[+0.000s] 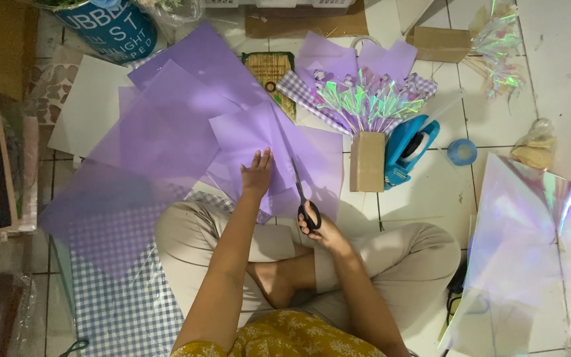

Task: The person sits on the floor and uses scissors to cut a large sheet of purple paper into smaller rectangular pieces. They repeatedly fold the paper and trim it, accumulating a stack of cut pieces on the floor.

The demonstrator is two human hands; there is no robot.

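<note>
since we sit cross-legged on the tiled floor (431, 192), the work lies right past our knees, within reach of both arms.

head view: our left hand (257, 173) lies flat, fingers together and stretched, pressing on a lilac sheet (246, 135); it grips nothing, only pins the paper so it stays taut against the blades. our right hand (318, 228) is closed through the black handles of the scissors (301, 192), the blades pointing away from us along the sheet's right edge, just beside the flat hand. how wide the blades stand we cannot tell.

more lilac sheets (166, 119) fan out to the left, overlapping, one lying over a checked blue-white sheet (127, 297). beyond the scissors, a bunch of iridescent-wrapped stems (365, 99) rests above a small cardboard box (367, 160), with a blue tape dispenser (410, 145) touching that box and a blue tape roll (462, 151) near. an iridescent film sheet (530, 251) lies to our right, well apart from the cutting.
</note>
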